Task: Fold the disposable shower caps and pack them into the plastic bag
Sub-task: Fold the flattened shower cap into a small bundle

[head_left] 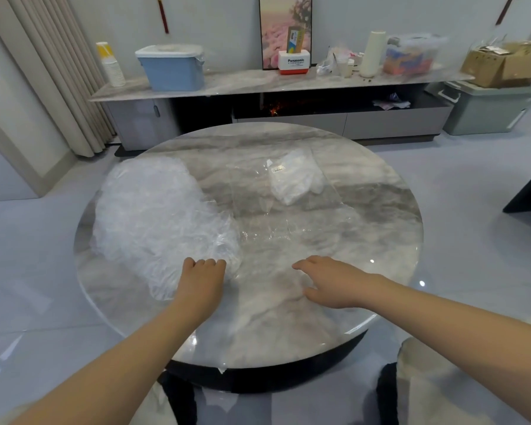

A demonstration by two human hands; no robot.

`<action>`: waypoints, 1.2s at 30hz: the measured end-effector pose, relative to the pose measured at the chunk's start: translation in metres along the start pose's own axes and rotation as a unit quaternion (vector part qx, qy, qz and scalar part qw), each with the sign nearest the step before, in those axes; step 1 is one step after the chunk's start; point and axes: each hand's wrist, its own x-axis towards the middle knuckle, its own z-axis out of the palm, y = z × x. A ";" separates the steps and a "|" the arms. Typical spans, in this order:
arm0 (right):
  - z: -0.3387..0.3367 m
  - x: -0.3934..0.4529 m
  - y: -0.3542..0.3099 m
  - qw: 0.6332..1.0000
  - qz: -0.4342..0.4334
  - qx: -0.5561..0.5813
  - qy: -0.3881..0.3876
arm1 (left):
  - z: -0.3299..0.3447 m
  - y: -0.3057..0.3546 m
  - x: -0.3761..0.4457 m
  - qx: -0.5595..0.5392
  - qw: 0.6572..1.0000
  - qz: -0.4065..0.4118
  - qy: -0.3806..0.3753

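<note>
- I count one big heap of crumpled shower caps [154, 216] on the left half of the round marble table [334, 326]; I cannot count the single caps in it.
- I see one clear plastic bag [285, 185] lying flat beyond the middle of the table, with a small white bundle [298, 182] inside it under a paper label. How many caps that bundle holds I cannot tell.
- One thin clear sheet, seemingly a spread cap [276, 237], lies flat between the bag and my hands; its edges are hard to make out.
- Two hands are in view, both bare.
- Behind the table runs a long low cabinet [227, 84] carrying a blue lidded bin [172, 69], a stack of paper cups [111, 64], a white and red box [294, 63], a white roll [372, 53] and a clear storage box [411, 55]. A cardboard box [500, 64] sits on a green tub [485, 108] to the right. None of this stands between my hands and the caps.
- My left hand [201, 280] has its grip clenched, fingers curled down into the near edge of the heap.
- My right hand [331, 282] is released, fingers spread flat, palm down just above or on the table, apart from the heap, holding nothing.
</note>
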 end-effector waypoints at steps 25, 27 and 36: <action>0.008 -0.002 -0.001 0.972 -0.189 -0.083 0.113 | -0.047 0.046 -0.043 -0.351 0.907 0.222 -0.073; 0.007 -0.001 0.003 0.971 -0.181 -0.111 0.112 | -0.044 0.045 -0.043 -0.332 0.915 0.216 -0.075; 0.003 -0.012 0.005 0.994 -0.083 0.052 0.044 | -0.035 0.050 -0.046 -0.222 0.931 0.235 -0.167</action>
